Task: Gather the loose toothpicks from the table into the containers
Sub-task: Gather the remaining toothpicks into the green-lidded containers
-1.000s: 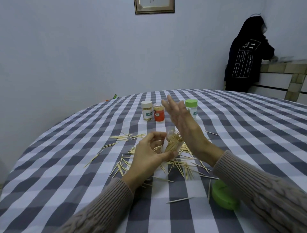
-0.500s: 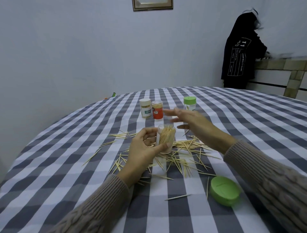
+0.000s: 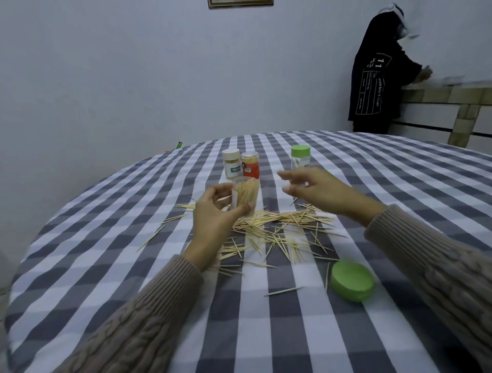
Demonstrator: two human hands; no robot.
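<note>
Head view: the only view I have; entries follow, clock directions read on the frame from the table's middle.

Left hand [image 3: 213, 221]: raised just above the cloth at about 11 o'clock; I see thumb and fingers curled round the open clear container [image 3: 245, 195], thumb on its near side; firm hold.

Open clear container: upright, lidless, packed with toothpicks standing on end; a white label on its left side.

Right hand [image 3: 323, 191]: at about 1 o'clock, hovering apart from the container; fingers spread and loosely bent, pointing toward 9 o'clock; I see nothing in it.

Loose toothpicks [image 3: 282, 229]: scattered heap on the cloth below both hands; strays run out toward 9 o'clock and 5 o'clock; one single pick [image 3: 283, 291] lies alone at 6 o'clock.

Green lid [image 3: 352, 281]: flat on the cloth at 4 o'clock, just beside a stray pick.

White-capped jar [image 3: 231, 166]: at 12 o'clock, closed, teal label; touching or just beside the red-labelled jar [image 3: 250, 167]; I cannot tell which.

Green-capped container [image 3: 300, 159]: at 1 o'clock, behind the right hand, cap on.

Table [image 3: 106, 239]: round, under grey-and-white checked cloth.

Background: a person in a black hooded top [image 3: 378, 77] at 2 o'clock, back turned, at a tiled counter; picture frame [image 3: 240, 3] on the wall at 12 o'clock.
</note>
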